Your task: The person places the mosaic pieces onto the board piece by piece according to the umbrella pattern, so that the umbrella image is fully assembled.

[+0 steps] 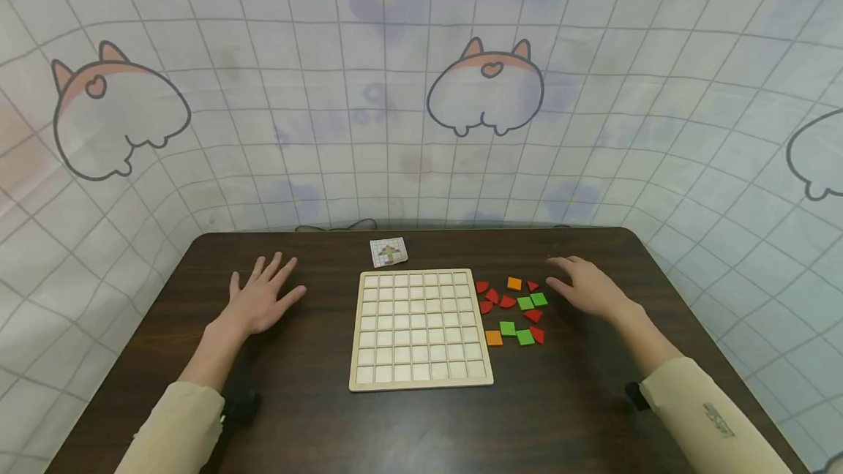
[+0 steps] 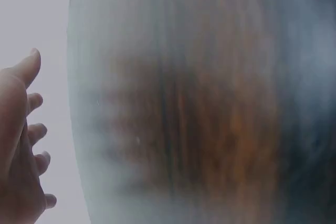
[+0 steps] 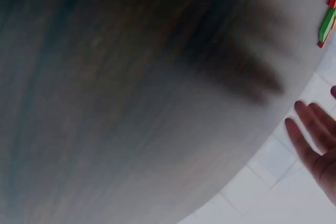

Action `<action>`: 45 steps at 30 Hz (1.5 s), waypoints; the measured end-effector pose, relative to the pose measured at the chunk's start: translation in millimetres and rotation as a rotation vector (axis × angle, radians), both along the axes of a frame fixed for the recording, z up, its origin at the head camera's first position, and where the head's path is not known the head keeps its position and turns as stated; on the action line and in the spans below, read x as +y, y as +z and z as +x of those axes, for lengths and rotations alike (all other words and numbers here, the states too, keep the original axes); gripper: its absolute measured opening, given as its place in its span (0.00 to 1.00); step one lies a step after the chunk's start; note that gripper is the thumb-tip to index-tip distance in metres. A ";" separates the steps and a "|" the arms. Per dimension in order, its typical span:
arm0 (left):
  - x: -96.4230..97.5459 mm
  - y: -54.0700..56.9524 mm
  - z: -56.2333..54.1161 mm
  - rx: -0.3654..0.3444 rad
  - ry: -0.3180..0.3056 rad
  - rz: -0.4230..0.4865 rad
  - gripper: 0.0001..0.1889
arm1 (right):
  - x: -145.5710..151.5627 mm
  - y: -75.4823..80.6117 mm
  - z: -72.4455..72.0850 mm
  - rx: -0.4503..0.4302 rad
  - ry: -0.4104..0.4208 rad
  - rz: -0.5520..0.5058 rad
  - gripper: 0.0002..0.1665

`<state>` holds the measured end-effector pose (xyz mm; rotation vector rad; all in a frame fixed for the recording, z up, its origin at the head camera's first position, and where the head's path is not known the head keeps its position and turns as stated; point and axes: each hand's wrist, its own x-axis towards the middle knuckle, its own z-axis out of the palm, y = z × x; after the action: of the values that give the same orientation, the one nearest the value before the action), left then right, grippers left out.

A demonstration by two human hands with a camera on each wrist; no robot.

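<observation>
My left hand (image 1: 258, 301) is spread over the left part of the dark table, fingers apart and holding nothing. In the left wrist view the same hand (image 2: 21, 145) shows at the left edge. To the right, my right hand (image 1: 586, 287) hovers or rests beside the loose pieces, its fingers loosely extended and nothing in them. Nearest to it are a green square tile (image 1: 538, 299) and a small red piece (image 1: 533, 286). Between the hands lies a pale wooden grid board (image 1: 421, 384) with bare square cells. In the right wrist view, fingers of my right hand (image 3: 320, 140) appear at the right edge.
Several red quarter-round pieces (image 1: 508, 302), green squares (image 1: 507, 328) and orange squares (image 1: 494, 339) lie right of the board. A small printed card (image 1: 388, 251) with a coloured grid pattern sits behind it. A patterned cloth (image 1: 316, 130) hangs behind the table (image 1: 296, 415).
</observation>
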<state>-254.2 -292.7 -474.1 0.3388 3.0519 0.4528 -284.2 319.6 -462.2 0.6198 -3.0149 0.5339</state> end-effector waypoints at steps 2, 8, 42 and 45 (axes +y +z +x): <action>4.9 0.0 1.1 0.005 -0.016 0.012 0.42 | -2.1 -0.4 -2.6 0.024 0.036 -0.051 0.24; 21.9 0.0 9.7 0.021 -0.077 0.090 0.41 | -8.9 1.3 -8.6 -0.013 0.080 -0.154 0.16; 92.1 2.8 74.1 -0.285 -0.365 0.200 0.57 | -26.5 -5.7 -23.7 -0.208 0.110 -0.133 0.12; 93.4 2.7 73.3 -0.263 -0.373 0.197 0.58 | -25.6 -5.1 -23.8 -0.203 0.085 -0.129 0.12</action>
<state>-180.9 -199.3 -471.3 0.7701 2.6136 0.7071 -308.1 294.0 -467.3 0.7293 -3.1164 0.8371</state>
